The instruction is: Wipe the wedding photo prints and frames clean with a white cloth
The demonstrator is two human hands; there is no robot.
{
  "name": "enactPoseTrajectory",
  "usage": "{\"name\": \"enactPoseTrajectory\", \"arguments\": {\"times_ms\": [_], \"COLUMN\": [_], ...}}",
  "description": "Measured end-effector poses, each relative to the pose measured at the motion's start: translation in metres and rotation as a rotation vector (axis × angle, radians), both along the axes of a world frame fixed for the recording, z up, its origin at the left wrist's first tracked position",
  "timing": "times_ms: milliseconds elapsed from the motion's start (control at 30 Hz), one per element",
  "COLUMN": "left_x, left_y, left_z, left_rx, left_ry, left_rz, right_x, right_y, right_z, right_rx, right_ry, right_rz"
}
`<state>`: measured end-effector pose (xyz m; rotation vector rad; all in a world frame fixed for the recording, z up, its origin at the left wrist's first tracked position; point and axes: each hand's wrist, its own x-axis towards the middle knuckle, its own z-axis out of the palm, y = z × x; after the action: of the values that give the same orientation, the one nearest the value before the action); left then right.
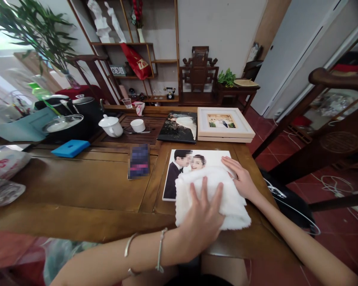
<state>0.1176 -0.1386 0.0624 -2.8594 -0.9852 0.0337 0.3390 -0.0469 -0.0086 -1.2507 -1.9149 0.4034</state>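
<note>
My left hand (203, 216) lies spread on a white fluffy cloth (235, 216), pressing it from above with the fingers apart. Under the cloth is a photo panel (171, 186) showing a couple, the person on the left in a dark suit. The cloth covers its lower right part. My right hand (240, 176) rests with fingers stretched out on the panel's right edge, its fingertips on the white surface near the upper right corner. The panel lies flat on the wooden table (113, 186).
Beyond the panel lie a dark photo panel (179, 127) and a light-framed picture (226, 134). To the left are a phone-like dark rectangle (139, 161), a blue block (70, 148), a white lidded cup (111, 126), a small white cup (137, 126) and a black pan (64, 129). A wooden chair (318, 147) stands at right.
</note>
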Motion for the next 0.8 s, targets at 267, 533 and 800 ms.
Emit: {"name": "enactPoseTrajectory", "arguments": {"times_ms": [267, 533, 800], "left_x": [0.011, 0.011, -0.004], "left_y": [0.036, 0.030, 0.036], "left_z": [-0.003, 0.003, 0.003], "left_rx": [0.005, 0.024, -0.072], "left_ry": [-0.029, -0.019, -0.051], "left_rz": [0.225, 0.183, 0.078], "right_x": [0.001, -0.001, 0.000], "right_y": [0.000, 0.000, 0.001], "right_z": [0.000, 0.000, -0.002], "right_rx": [-0.020, -0.006, 0.002], "right_ry": [-0.003, -0.001, -0.026], "right_rz": [-0.013, -0.014, -0.012]}}
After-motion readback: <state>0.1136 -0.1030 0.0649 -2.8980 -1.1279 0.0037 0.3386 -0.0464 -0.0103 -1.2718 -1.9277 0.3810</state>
